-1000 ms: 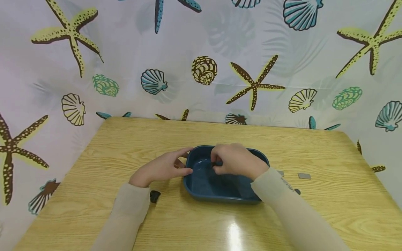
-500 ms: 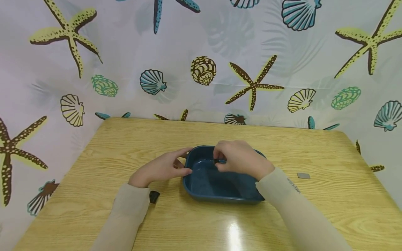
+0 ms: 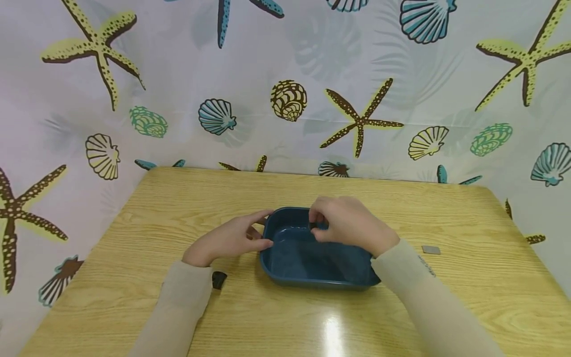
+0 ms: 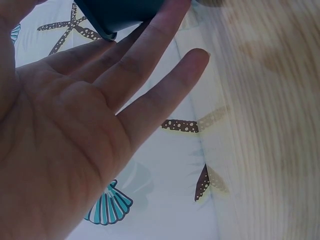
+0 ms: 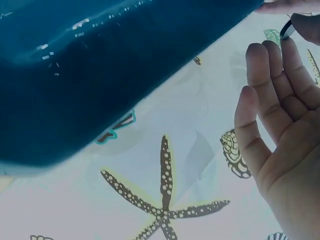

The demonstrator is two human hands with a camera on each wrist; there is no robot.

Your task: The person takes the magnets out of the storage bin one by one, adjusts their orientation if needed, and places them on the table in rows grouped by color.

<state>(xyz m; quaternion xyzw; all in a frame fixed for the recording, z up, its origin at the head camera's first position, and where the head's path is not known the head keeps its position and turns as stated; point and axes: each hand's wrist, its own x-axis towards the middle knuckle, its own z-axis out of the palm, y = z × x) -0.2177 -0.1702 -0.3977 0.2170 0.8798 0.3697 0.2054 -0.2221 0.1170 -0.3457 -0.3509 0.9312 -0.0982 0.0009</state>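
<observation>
A dark blue rectangular basin [image 3: 312,283] with rounded corners stands on the wooden table. My left hand [image 3: 232,239] rests against its left end, thumb at the rim and fingers toward the back corner. In the left wrist view the fingers of that hand [image 4: 75,110] stretch out fairly straight, some reaching the basin [image 4: 120,15]. Over the basin's back right part, my right hand [image 3: 348,223] pinches a small dark piece [image 3: 313,226] between thumb and fingertips. The right wrist view shows this piece [image 5: 286,30] as thin, black and disc-like, with a pale edge.
A small black object [image 3: 218,279] lies by my left sleeve. Right of the basin is a flat grey rectangle [image 3: 430,250] on the table [image 3: 187,193]. A white curtain [image 3: 250,59] printed with shells and starfish hangs behind and at both sides.
My right hand has moved up and to the right with the small dark piece. Its sleeve now covers another grey piece and a dark round piece seen earlier. The left hand stays put.
</observation>
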